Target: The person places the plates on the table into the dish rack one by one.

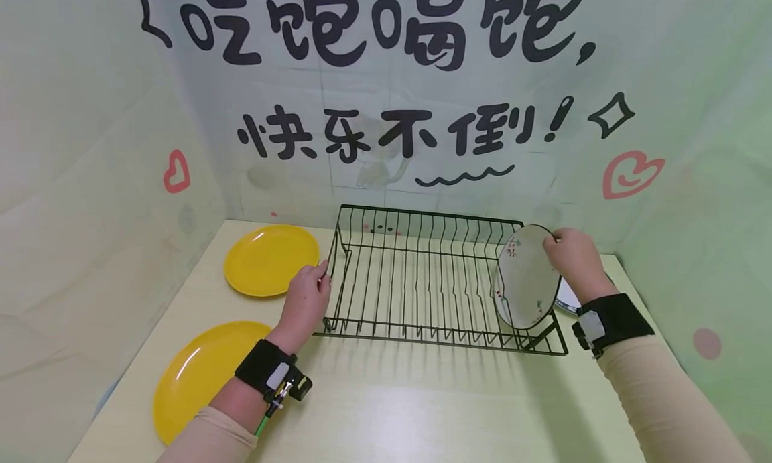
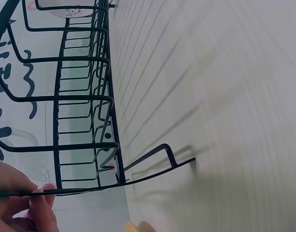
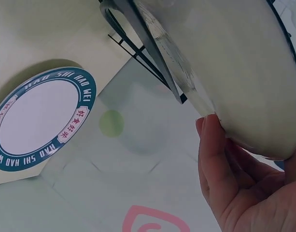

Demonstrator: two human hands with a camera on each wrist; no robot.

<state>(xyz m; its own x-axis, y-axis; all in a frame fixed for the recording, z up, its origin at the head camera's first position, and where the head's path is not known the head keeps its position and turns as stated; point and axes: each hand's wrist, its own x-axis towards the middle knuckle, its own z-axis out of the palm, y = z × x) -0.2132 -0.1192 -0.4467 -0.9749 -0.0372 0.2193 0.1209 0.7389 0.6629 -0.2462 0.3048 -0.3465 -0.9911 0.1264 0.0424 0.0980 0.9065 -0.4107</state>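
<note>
A black wire dish rack (image 1: 422, 252) stands on the table towards the back wall. Its left side wire is pinched between thumb and fingers of my left hand (image 1: 309, 299), a grip that the left wrist view (image 2: 24, 198) also shows. At the rack's right end, my right hand (image 1: 575, 262) grips the upper right rim of a white plate (image 1: 527, 282) with a dark edge and small flower prints. This plate is upright and slightly tilted, its lower edge within the rack's right end; whether it rests on the wires I cannot tell. The right wrist view shows the plate's pale underside (image 3: 239, 77).
Two yellow plates (image 1: 271, 258) lie flat left of the rack, the nearer one (image 1: 199, 376) partly behind my left forearm. Right of the rack lies a plate with a blue lettered rim (image 3: 85, 92), mostly hidden by my right hand in the head view. Printed cloth walls surround the table.
</note>
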